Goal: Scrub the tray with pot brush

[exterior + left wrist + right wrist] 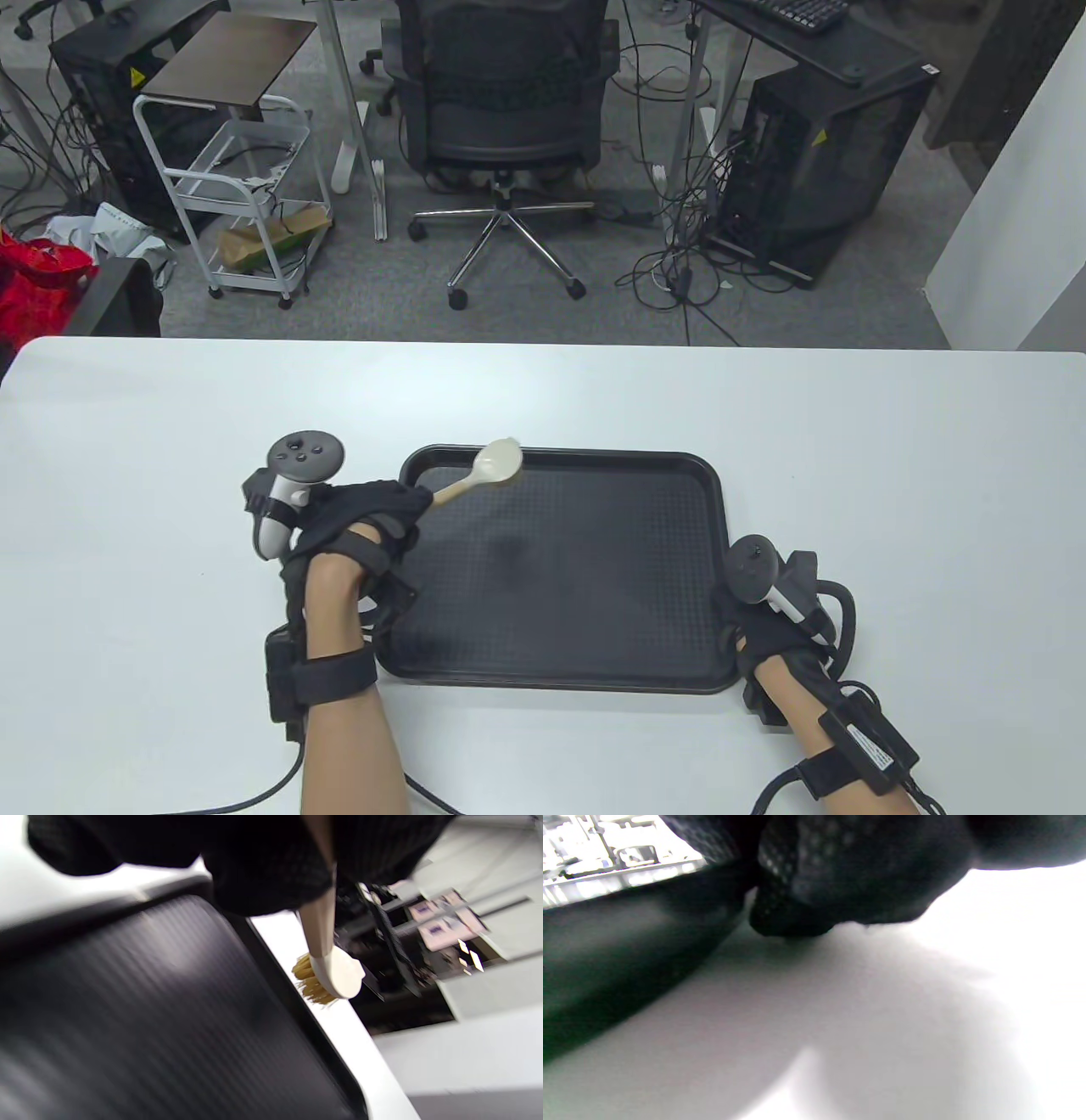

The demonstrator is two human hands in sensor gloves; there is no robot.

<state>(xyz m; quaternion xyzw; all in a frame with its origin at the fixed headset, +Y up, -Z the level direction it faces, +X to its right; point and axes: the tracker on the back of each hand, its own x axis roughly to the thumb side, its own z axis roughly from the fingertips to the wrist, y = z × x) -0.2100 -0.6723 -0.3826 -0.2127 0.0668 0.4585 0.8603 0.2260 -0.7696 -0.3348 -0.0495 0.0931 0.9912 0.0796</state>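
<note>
At the near right corner of the black tray (585, 611), which lies on the white table (127, 475), the right hand (755, 624) rests with its fingers hidden, while farther the left hand (365, 518) grips the pot brush (484, 471) over the tray's far left corner.

Table view: bright, even overhead light; sharp focus; faint soft shadows on the worktop (543, 382); straight edges bow slightly toward the frame edges.
Left wrist view: heavy motion blur; tray (148, 1018) streaked.
Right wrist view: out of focus; worktop glare at right, broad soft shadow centrally.
</note>
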